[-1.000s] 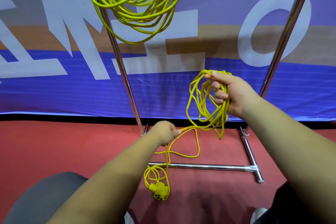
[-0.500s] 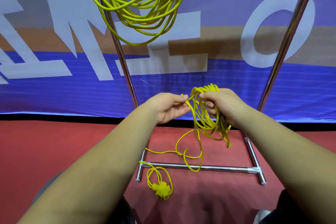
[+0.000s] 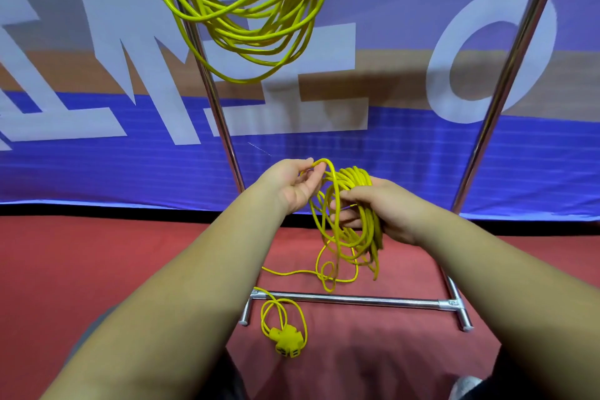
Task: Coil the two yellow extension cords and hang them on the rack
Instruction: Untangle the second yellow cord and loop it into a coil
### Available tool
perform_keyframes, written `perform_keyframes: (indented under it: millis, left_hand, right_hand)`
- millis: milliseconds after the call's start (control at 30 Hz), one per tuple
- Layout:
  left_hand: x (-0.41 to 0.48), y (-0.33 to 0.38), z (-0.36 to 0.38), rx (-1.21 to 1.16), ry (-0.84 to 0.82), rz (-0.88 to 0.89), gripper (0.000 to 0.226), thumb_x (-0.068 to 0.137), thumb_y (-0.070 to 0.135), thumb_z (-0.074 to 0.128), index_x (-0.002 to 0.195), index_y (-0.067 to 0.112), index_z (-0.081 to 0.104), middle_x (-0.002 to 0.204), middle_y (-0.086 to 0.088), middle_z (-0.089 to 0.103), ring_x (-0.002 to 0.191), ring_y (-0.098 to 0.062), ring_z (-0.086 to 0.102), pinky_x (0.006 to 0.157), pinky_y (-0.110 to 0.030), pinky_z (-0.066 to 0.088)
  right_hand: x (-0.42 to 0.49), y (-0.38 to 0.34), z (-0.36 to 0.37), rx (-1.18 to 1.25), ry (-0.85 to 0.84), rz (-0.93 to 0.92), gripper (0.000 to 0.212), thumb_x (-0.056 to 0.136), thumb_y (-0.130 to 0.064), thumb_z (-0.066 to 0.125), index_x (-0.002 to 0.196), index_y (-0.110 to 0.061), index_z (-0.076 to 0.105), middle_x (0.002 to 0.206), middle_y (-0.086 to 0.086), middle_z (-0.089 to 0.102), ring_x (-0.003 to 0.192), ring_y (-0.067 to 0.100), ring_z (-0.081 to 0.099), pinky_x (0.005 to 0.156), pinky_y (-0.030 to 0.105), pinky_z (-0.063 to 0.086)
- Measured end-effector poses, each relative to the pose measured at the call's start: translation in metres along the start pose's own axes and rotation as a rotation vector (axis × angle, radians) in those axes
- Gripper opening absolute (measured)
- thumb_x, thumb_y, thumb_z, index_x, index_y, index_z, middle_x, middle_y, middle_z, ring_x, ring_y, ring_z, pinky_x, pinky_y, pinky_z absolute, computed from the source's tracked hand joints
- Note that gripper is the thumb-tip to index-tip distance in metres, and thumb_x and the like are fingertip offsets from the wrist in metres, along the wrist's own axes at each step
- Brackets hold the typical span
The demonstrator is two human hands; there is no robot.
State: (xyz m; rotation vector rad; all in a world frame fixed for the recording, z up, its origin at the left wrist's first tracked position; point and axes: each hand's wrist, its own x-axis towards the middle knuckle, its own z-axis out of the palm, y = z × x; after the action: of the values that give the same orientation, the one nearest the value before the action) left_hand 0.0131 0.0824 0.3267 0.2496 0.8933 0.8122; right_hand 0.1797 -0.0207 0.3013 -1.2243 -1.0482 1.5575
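**cordguy:** where's the second cord at right now?

**tapedeck:** Centre of the frame, a bit right. It's a thin, glossy, bright yellow cable bunched into messy uneven loops in the right hand. A slack tail drops off the bundle, squiggles across the lower middle and crosses the rack's bottom bar. It ends in a small loop at a chunky yellow socket block lying on the floor.

**cordguy:** and the grip?

**tapedeck:** Right fingers are curled around the whole bundle, clamped on it. The left hand is just left of that, palm up, pinching a single strand between thumb and fingertips, with that strand arching over to the bundle.

**cordguy:** other one?

**tapedeck:** The first cord hangs at top centre as a rounder, neater coil, in front of the left upright. Where it hooks on is out of frame.

**cordguy:** rack?

**tapedeck:** The rack is shiny round metal tubing, two uprights and a floor bar. Behind it is a blue banner with big pale letters, and the floor is matte red.
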Motion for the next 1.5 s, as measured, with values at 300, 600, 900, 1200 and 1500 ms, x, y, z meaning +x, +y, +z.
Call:
perform_keyframes:
  millis: [300, 600, 900, 1200, 1500]
  left_hand:
    - [0.013, -0.007, -0.019, 0.247, 0.136, 0.122, 0.026, 0.097, 0.023, 0.073, 0.09, 0.0, 0.063, 0.08, -0.005, 0.061, 0.056, -0.016, 0.072, 0.048, -0.028, 0.06]
    - [-0.01, -0.034, -0.015, 1.163, -0.08, 0.019, 0.02, 0.103, 0.025, 0.058, 0.104, 0.008, 0.067, 0.086, -0.007, 0.071, 0.079, -0.023, 0.077, 0.066, -0.033, 0.065]
    - [-0.005, -0.067, -0.023, 1.542, -0.363, 0.386, 0.023, 0.085, 0.01, 0.084, 0.102, 0.007, 0.069, 0.09, -0.006, 0.069, 0.081, -0.012, 0.062, 0.08, -0.032, 0.052]
    - [-0.014, -0.061, -0.015, 1.356, -0.346, 0.552, 0.018, 0.093, 0.019, 0.076, 0.108, 0.013, 0.067, 0.089, -0.003, 0.07, 0.081, -0.01, 0.063, 0.083, -0.029, 0.053]
    - [-0.016, -0.102, -0.024, 1.661, -0.428, 0.584, 0.051, 0.073, 0.05, 0.089, 0.114, 0.035, 0.062, 0.097, 0.01, 0.073, 0.087, -0.009, 0.069, 0.083, -0.04, 0.06]
  right_hand:
    - [0.0, -0.007, 0.004, 0.03, 0.042, -0.028, 0.029, 0.105, -0.027, 0.066, 0.081, -0.011, 0.062, 0.068, 0.01, 0.055, 0.054, 0.019, 0.056, 0.056, 0.035, 0.057]
    - [0.009, -0.013, -0.002, 0.214, 0.331, -0.046, 0.032, 0.104, -0.024, 0.066, 0.077, -0.007, 0.064, 0.061, 0.009, 0.059, 0.047, 0.018, 0.058, 0.049, 0.03, 0.054]
    - [0.014, -0.021, -0.017, 0.391, 0.523, -0.114, 0.022, 0.104, -0.021, 0.068, 0.087, -0.007, 0.07, 0.066, 0.0, 0.07, 0.053, 0.012, 0.067, 0.052, 0.027, 0.058]
    - [0.009, -0.028, -0.024, 0.465, 0.448, -0.093, 0.021, 0.098, -0.026, 0.076, 0.096, -0.006, 0.073, 0.077, 0.003, 0.078, 0.073, 0.016, 0.079, 0.06, 0.032, 0.061]
    - [0.011, -0.036, -0.026, 0.587, 0.295, -0.034, 0.019, 0.099, -0.026, 0.07, 0.083, -0.017, 0.066, 0.063, -0.008, 0.055, 0.049, 0.005, 0.054, 0.046, 0.023, 0.048]
